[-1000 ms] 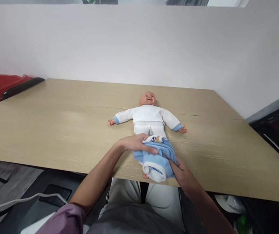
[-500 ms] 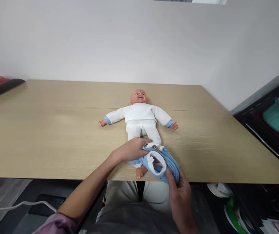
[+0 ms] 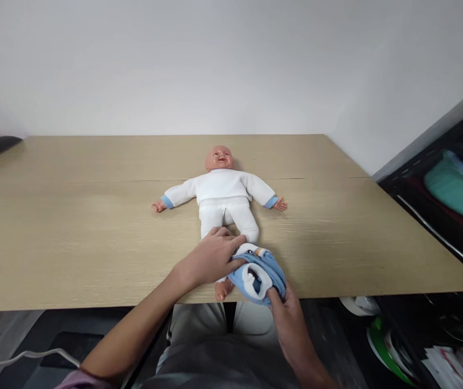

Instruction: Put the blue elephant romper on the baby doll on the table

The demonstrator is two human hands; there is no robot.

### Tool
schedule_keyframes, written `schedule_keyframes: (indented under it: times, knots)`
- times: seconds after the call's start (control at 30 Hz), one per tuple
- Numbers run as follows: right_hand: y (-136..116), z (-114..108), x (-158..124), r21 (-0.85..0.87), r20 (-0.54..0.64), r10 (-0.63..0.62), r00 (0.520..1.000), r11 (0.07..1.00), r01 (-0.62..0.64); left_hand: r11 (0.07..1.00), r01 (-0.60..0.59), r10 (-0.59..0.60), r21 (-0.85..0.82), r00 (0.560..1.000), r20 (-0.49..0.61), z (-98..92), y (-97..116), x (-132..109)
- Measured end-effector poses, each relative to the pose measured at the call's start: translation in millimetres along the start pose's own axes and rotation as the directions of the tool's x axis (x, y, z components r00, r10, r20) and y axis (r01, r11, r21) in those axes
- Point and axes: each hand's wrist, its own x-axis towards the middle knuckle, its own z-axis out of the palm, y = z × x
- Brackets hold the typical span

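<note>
A baby doll (image 3: 223, 183) in white clothes with blue cuffs lies on its back, arms spread, feet toward me. Over its lower leg is a small blue-and-white knitted garment (image 3: 269, 265), bunched up, with a white-rimmed opening facing me. My left hand (image 3: 210, 256) reaches across the doll's shins, its thumb on the left edge of the garment and the fingers around behind. At the lower right edge, my right hand (image 3: 286, 313) pinches the garment, thumb at the rim of the opening. One bare foot (image 3: 223, 289) shows below; the other is hidden.
The wooden table (image 3: 93, 232) ends just in front of my lap and backs onto a pale wall (image 3: 174, 70). At the right stands a black rack (image 3: 437, 227) holding a teal item (image 3: 458, 186). A white cable (image 3: 28, 354) runs at lower left.
The view has shifted slightly. My left hand's fingers have spread more over the garment's edge, and my right thumb has moved into its white-rimmed opening.
</note>
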Motion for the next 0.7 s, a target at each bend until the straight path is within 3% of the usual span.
schedule_keyframes:
  times: [0.13, 0.23, 0.33, 0.53, 0.7]
  knots:
    - [0.5, 9.4, -7.8, -0.006, 0.035, -0.109, 0.993, 0.994, 0.109, 0.973, 0.005, -0.004, -0.230, 1.000, 0.006, -4.3, -13.8, -2.3]
    - [-6.9, 17.0, -9.2, -0.001, 0.036, -0.234, 0.972, 0.972, 0.234, 0.863, -0.021, 0.013, -0.506, 1.000, -0.018, -9.4, -22.5, -2.8]
    - [-16.1, 20.1, -3.9, 0.032, 0.005, -0.289, 0.957, 0.957, 0.288, 0.737, -0.024, -0.015, -0.676, 0.999, -0.052, -11.7, -25.2, -3.6]
    - [-16.5, 20.7, 2.7, 0.128, 0.048, -0.185, 0.982, 0.976, 0.178, 0.610, 0.010, -0.090, -0.792, 0.994, -0.057, -12.2, -24.4, -4.6]
    - [-28.1, 22.4, 18.0, 0.007, -0.040, -0.313, 0.949, 0.949, 0.314, 0.613, -0.003, -0.073, -0.790, 0.995, -0.061, -14.2, -28.2, -3.1]
